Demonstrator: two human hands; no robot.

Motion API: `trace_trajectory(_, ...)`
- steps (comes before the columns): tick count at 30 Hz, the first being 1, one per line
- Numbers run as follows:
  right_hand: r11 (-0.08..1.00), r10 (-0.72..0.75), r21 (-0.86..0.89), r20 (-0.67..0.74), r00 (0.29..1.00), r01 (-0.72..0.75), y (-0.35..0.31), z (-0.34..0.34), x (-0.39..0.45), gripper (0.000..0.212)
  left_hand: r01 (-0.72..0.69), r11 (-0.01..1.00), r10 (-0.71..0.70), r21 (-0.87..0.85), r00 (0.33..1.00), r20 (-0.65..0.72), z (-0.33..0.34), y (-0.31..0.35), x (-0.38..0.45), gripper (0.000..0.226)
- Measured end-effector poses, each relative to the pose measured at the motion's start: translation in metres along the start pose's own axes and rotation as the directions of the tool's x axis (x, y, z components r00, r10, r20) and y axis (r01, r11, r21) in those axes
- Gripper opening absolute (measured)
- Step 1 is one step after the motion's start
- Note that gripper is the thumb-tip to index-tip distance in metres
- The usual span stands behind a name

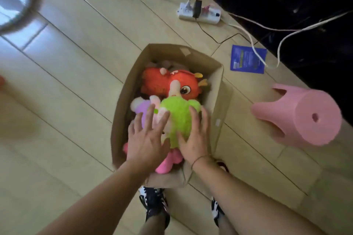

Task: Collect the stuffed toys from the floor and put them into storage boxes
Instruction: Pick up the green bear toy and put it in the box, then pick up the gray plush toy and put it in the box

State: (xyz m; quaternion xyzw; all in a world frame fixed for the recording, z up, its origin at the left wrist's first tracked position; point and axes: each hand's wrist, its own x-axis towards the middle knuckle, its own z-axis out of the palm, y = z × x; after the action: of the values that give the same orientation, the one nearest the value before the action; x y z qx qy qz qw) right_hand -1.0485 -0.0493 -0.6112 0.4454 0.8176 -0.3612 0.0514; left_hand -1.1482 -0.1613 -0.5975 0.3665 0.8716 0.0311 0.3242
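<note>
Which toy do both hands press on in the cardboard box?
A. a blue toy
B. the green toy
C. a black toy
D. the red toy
B: the left hand and the right hand lie with straight fingers on the green toy in the cardboard box.

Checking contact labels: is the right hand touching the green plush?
Touching. Head view shows the right hand lying flat on the green plush, fingers spread over it, no gap.
</note>
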Motion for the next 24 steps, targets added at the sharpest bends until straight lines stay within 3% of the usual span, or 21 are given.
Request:
trace_trajectory(2, 0.961, -0.17, -0.196, 0.139, 0.976, 0.195, -0.002, 0.004, -0.011, 0.079, 0.025, 1.0, -0.025, -0.007, 0.997, 0.079, 0.001, -0.002, 0.001, 0.077)
trace_trajectory(3, 0.941, -0.158, -0.251, 0.271, 0.95, 0.228, 0.0, 0.006, -0.012, 0.079, 0.038, 0.999, -0.04, 0.013, 0.984, 0.171, 0.004, -0.005, 0.003, 0.08)
trace_trajectory(5, 0.936, -0.001, -0.309, 0.476, 0.879, 0.169, 0.009, 0.012, 0.0, 0.076, 0.025, 0.998, -0.043, 0.06, 0.948, 0.314, 0.011, -0.012, 0.014, 0.086)
trace_trajectory(7, 0.93, 0.125, -0.355, 0.554, 0.823, 0.098, 0.016, 0.016, 0.021, 0.074, -0.044, 0.997, 0.011, 0.069, 0.906, 0.424, 0.017, -0.018, 0.032, 0.087)
trace_trajectory(10, 0.909, 0.12, -0.392, 0.572, 0.811, 0.142, 0.015, 0.007, 0.037, 0.075, -0.086, 0.992, 0.029, 0.089, 0.862, 0.507, 0.011, -0.017, 0.051, 0.084)
trace_trajectory(14, 0.908, 0.011, -0.382, 0.433, 0.901, 0.172, -0.012, -0.048, 0.003, 0.07, -0.041, 0.996, 0.015, 0.084, 0.956, 0.295, -0.031, -0.001, 0.01, 0.079)
trace_trajectory(17, 0.948, 0.122, -0.317, 0.468, 0.875, 0.038, -0.051, -0.112, -0.037, 0.067, 0.061, 0.998, -0.055, -0.015, 0.958, 0.283, -0.083, 0.007, -0.067, 0.078)
trace_trajectory(19, 0.972, 0.183, -0.217, 0.485, 0.855, -0.085, -0.094, -0.173, -0.05, 0.057, 0.111, 0.989, -0.081, -0.095, 0.958, 0.276, -0.132, 0.011, -0.118, 0.077)
trace_trajectory(21, 0.987, 0.156, -0.093, 0.434, 0.887, -0.128, -0.146, -0.24, -0.061, 0.043, 0.156, 0.963, -0.114, -0.221, 0.975, 0.19, -0.197, 0.019, -0.165, 0.069)
trace_trajectory(24, 0.995, 0.018, 0.096, 0.244, 0.97, -0.042, -0.224, -0.335, -0.087, 0.036, 0.192, 0.917, -0.21, -0.349, 0.978, -0.013, -0.302, 0.041, -0.229, 0.05)
